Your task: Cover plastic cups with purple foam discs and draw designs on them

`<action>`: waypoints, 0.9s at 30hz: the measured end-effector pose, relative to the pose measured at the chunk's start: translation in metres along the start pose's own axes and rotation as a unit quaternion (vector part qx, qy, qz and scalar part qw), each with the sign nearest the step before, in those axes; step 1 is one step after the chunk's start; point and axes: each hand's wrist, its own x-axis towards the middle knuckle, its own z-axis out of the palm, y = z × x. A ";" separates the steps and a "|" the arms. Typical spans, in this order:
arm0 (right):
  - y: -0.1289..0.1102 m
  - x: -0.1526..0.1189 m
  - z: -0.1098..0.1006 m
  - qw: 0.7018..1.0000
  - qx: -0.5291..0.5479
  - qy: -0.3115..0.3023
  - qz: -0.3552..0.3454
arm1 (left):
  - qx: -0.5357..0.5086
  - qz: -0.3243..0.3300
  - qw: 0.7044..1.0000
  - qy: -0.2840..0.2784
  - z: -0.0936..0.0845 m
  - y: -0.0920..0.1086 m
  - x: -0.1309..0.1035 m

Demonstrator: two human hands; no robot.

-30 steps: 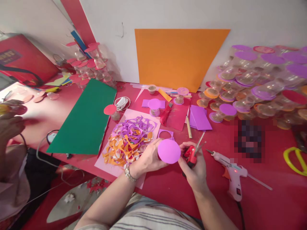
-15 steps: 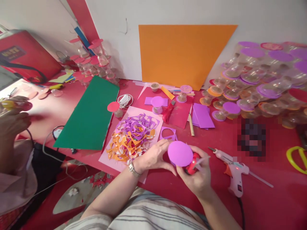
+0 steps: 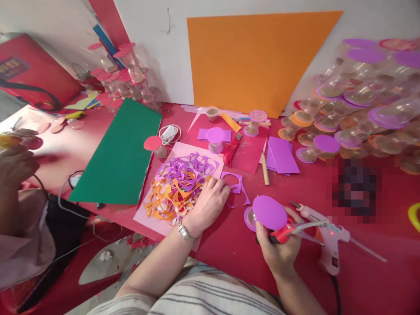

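In my right hand [image 3: 280, 245] are a small hourglass with purple discs [image 3: 269, 212] at both ends and a pair of red-handled scissors [image 3: 285, 233], whose blades point right. My left hand [image 3: 211, 202] rests at the right edge of the scrap pile, its fingers curled down; their tips and whatever they touch are hidden. Purple and orange paper scraps [image 3: 177, 188] lie heaped on a pink sheet [image 3: 143, 214]. Just right of my left fingers lies a purple offcut [image 3: 237, 189] with a round hole. A white glue gun [image 3: 331, 245] lies right of my right hand.
Many hourglasses [image 3: 354, 94] are stacked at the back right. A green board [image 3: 118, 157] lies left of the pile, an orange sheet [image 3: 256, 65] leans on the wall, and a knife [image 3: 264, 168] lies near purple cards [image 3: 284, 155]. Another person's hand [image 3: 16, 162] is at far left.
My left hand has left the purple-disc hourglass and moved left to the scraps. My right hand has shifted right with the hourglass and scissors, and the hourglass is more tilted.
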 end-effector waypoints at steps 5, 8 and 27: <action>-0.003 -0.001 -0.004 1.000 -0.002 -0.005 -0.004 | 0.000 -0.001 1.000 0.016 0.000 -0.001 0.001; -0.004 0.002 -0.005 1.000 -0.017 0.006 -0.013 | -0.008 0.016 0.999 0.027 -0.002 0.000 0.001; -0.013 0.013 -0.002 0.996 -0.054 0.011 -0.075 | -0.008 0.081 0.992 -0.097 -0.013 0.005 0.006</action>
